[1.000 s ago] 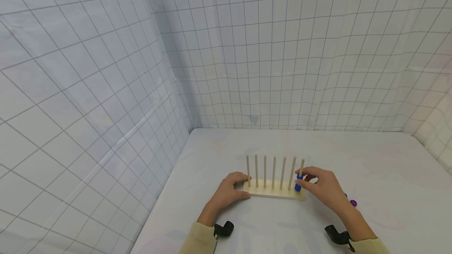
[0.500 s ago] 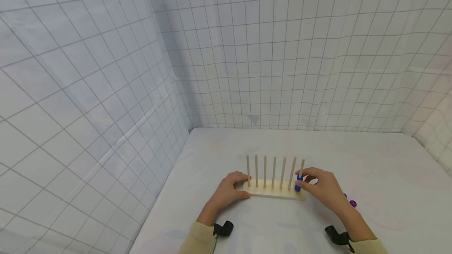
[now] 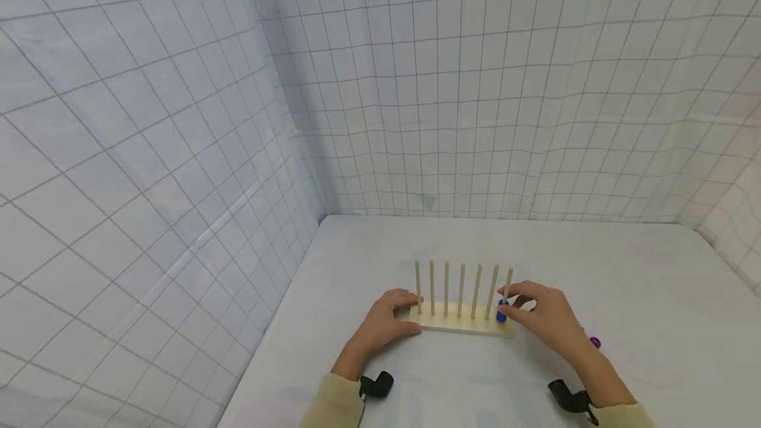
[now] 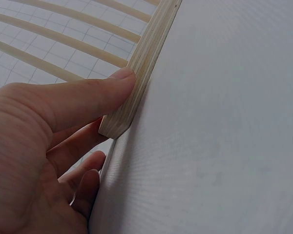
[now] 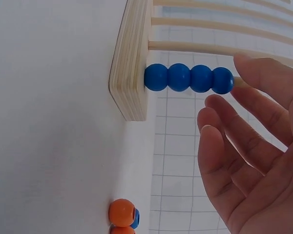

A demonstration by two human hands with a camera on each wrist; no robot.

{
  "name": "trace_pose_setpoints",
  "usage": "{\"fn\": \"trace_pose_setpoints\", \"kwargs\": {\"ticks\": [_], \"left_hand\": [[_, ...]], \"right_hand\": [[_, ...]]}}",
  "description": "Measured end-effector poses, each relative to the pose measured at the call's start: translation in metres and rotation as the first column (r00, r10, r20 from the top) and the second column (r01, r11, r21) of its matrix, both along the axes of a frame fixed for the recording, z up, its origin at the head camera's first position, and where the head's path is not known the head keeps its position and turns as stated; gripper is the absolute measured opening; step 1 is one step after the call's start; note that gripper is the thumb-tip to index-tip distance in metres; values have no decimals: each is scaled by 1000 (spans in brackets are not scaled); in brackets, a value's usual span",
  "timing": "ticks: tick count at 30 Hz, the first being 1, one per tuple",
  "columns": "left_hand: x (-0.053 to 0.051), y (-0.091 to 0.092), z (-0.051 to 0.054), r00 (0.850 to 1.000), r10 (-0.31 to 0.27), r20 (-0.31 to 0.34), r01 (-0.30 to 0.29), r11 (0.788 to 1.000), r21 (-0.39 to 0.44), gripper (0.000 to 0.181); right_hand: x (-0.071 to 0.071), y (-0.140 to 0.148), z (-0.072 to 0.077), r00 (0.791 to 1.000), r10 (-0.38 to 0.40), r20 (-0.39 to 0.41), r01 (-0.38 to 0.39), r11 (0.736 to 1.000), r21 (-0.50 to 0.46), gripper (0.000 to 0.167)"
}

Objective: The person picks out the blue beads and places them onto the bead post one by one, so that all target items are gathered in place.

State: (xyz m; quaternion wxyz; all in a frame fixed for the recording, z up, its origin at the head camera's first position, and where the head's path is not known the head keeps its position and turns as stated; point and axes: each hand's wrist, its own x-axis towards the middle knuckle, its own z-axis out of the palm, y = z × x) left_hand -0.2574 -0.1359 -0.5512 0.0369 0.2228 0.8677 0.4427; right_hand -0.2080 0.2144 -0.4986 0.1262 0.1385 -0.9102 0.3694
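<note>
A pale wooden peg stand (image 3: 460, 327) carries a row of upright pegs on the table. My left hand (image 3: 383, 323) grips its left end, the thumb on the near edge of the base, as the left wrist view shows. On the rightmost peg sit several blue beads (image 5: 179, 77), stacked against one another down to the base. Around the upper part of that peg, my right hand (image 3: 549, 317) has thumb and forefinger spread to either side, by the top bead. The other fingers bend loosely and hold nothing.
Right of the stand, a purple bead (image 3: 595, 342) lies partly behind the right forearm. In the right wrist view, orange beads (image 5: 121, 212) and a blue bead (image 5: 136, 218) rest on the white table (image 3: 464, 382). Grid-patterned sheets (image 3: 464, 84) hang behind and to the sides.
The top blue bead has slid down the rightmost peg onto the stack, out from between the right fingertips. Both hands and the stand stay nearly where they were.
</note>
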Motion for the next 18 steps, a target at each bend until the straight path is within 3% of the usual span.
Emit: {"fn": "trace_pose_setpoints", "kwargs": {"ticks": [3,18], "left_hand": [[4,-2,2,1000,6,8,-6,1000,-6,57],[2,-1,2,1000,4,-1,-4,1000,-2,56]], "right_hand": [[2,0,3,1000,-5,1,5,1000,13,27],[8,25,14,1000,-10,-21,11,997,71,34]]}}
